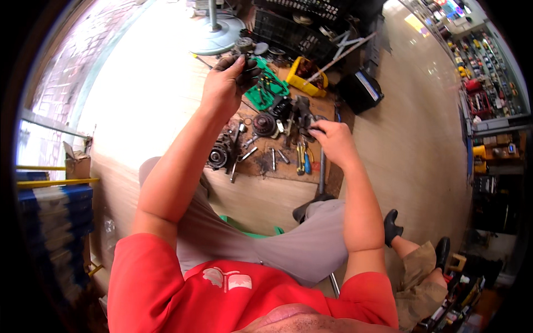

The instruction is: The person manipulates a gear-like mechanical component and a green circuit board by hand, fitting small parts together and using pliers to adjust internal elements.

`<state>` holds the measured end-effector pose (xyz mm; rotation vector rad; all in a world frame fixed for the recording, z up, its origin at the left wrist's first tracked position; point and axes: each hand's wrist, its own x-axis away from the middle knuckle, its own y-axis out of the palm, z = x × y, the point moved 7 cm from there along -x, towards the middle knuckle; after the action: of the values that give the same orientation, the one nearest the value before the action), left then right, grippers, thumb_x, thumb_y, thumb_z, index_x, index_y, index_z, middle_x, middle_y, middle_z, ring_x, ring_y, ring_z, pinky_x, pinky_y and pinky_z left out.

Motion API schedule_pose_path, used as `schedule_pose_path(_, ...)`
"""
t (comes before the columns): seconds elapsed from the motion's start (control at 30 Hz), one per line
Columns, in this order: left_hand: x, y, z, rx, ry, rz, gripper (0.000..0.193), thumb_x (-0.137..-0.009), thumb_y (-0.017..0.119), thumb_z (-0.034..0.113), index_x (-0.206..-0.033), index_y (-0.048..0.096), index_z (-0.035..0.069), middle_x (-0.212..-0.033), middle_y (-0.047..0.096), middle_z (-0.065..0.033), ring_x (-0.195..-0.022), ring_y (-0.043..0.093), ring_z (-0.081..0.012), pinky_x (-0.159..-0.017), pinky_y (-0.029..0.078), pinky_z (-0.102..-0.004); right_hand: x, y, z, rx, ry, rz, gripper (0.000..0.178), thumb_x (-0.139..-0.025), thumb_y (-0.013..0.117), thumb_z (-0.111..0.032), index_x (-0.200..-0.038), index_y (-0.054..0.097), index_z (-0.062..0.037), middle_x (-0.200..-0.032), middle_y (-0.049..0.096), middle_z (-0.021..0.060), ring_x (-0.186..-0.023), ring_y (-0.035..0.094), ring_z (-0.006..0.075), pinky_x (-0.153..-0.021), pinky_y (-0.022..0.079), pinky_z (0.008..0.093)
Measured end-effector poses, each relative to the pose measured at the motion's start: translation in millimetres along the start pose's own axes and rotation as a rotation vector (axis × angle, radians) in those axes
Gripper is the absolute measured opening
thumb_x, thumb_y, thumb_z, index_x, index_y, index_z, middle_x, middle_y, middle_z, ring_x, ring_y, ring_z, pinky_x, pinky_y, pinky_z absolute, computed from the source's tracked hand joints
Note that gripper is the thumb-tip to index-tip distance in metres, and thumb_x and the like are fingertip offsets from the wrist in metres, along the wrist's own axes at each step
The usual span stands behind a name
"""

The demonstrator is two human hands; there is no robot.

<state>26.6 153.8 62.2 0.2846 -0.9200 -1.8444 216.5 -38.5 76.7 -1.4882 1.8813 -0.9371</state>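
Observation:
My left hand [230,77] is raised over the far left of the work board [261,166]. Its blackened fingers are curled; what they hold, if anything, I cannot make out. My right hand [335,140] is closed, fingertips together beside a dark metal block [302,114] that looks like a vise; anything pinched there is hidden. Between the hands sit a round toothed metal part [264,124] and a greasy engine casing [218,157]. Nearer me lie sockets [273,159], a ratchet [235,168] and a blue-handled screwdriver [307,162]. Beyond is an open green tool case [267,86].
A yellow bin [306,77] with dark parts, black crates [291,30] and a black battery-like box [360,91] stand at the far side. A fan base [216,36] is far left. Another person's foot [392,225] shows at right. Blue stacked boxes [61,222] are left.

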Motion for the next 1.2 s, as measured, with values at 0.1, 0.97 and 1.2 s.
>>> schedule_pose_path(0.1,-5.5,-3.5,17.4,0.01,0.07,0.015,0.021,-0.097,0.057,0.012,-0.115,0.053,0.0,-0.102,0.066,-0.0137,-0.091,0.068,-0.0279,-0.078,0.058,-0.0391,1.8,-1.4,6.5,0.06,0.025,-0.037,0.016,-0.083,0.067,-0.018,-0.094,0.07,-0.0058,-0.088,0.068,0.0184,-0.084,0.065,0.0365,-0.074,0.051,0.0418)
schedule_pose_path(0.97,19.2,52.4,-35.3,-0.066,-0.009,-0.193,0.026,-0.095,0.06,0.011,-0.116,0.05,-0.002,-0.094,0.065,-0.0142,-0.085,0.067,-0.0272,-0.078,0.058,-0.04,-22.7,35.7,-41.5,-0.695,-0.089,0.08,0.053,-0.089,0.067,-0.023,-0.131,0.049,0.0034,-0.116,0.065,0.0171,-0.103,0.062,0.0201,-0.091,0.048,0.0327)
schedule_pose_path(1.2,14.8,74.8,-39.7,0.003,-0.031,-0.309,0.027,-0.096,0.056,0.007,-0.121,0.048,0.0,-0.101,0.064,-0.0161,-0.091,0.067,-0.0291,-0.077,0.057,-0.0408,-35.9,31.3,-32.1,-0.812,0.017,0.279,0.021,-0.095,0.06,-0.017,-0.101,0.066,0.0026,-0.077,0.067,0.0062,-0.073,0.055,0.009,-0.069,0.047,0.0294)
